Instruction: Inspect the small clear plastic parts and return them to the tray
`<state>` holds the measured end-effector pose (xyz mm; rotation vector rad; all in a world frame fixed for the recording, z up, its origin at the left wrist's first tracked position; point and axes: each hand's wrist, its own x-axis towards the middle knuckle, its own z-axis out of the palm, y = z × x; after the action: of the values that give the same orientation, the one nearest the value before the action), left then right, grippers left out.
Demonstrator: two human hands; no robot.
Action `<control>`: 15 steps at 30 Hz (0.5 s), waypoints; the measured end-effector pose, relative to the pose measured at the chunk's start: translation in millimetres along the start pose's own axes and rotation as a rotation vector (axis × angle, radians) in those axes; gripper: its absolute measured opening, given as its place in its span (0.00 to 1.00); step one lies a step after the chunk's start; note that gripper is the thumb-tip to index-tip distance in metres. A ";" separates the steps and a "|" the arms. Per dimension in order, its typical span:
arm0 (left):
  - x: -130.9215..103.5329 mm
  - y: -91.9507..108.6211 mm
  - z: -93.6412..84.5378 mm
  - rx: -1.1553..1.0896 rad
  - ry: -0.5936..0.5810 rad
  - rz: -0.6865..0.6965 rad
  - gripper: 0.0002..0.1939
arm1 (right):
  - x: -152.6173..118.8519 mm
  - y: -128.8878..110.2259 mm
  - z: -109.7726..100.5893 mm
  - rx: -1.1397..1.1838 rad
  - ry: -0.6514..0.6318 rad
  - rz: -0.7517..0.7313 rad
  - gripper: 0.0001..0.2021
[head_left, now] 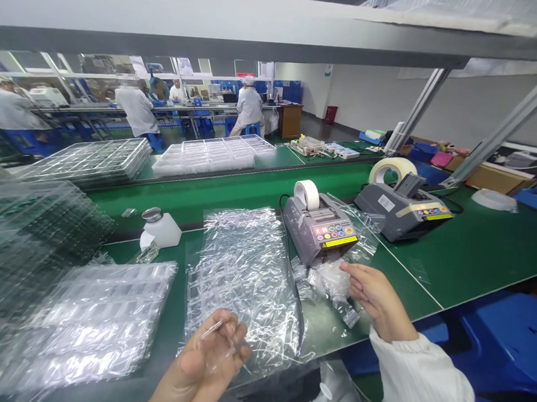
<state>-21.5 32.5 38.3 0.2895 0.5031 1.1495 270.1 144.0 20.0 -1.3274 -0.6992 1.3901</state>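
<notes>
Left hand (204, 358) cradles clear, shiny plastic piece (211, 329); right hand (374, 294) at crumpled translucent plastic (330, 279) by nearer tape dispenser (306, 235), grip unclear.

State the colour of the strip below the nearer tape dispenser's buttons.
The strip is yellow, best seen in the head view.

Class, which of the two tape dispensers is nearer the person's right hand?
The left dispenser in the picture: the right hand is just in front of it. The other dispenser stands farther right and farther back.
</notes>
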 end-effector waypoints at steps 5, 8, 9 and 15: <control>4.1 -2.6 -2.4 0.013 0.000 0.026 0.23 | -8.0 -5.0 0.6 -0.032 0.045 -0.036 0.22; 8.4 -4.9 -8.4 -0.003 -0.020 0.042 0.24 | -20.9 -11.0 4.8 -0.074 0.061 -0.123 0.21; 10.2 -5.9 -10.0 0.000 -0.021 0.045 0.25 | -27.4 -13.4 6.6 -0.084 0.047 -0.153 0.20; 25.4 -16.2 -5.7 0.087 0.030 0.077 0.29 | -83.8 -25.1 25.2 -0.190 -0.159 -0.206 0.17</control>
<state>-3.5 49.3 20.0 0.3695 0.5736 1.2101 240.2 79.5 76.9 -1.2590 -1.0666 1.2958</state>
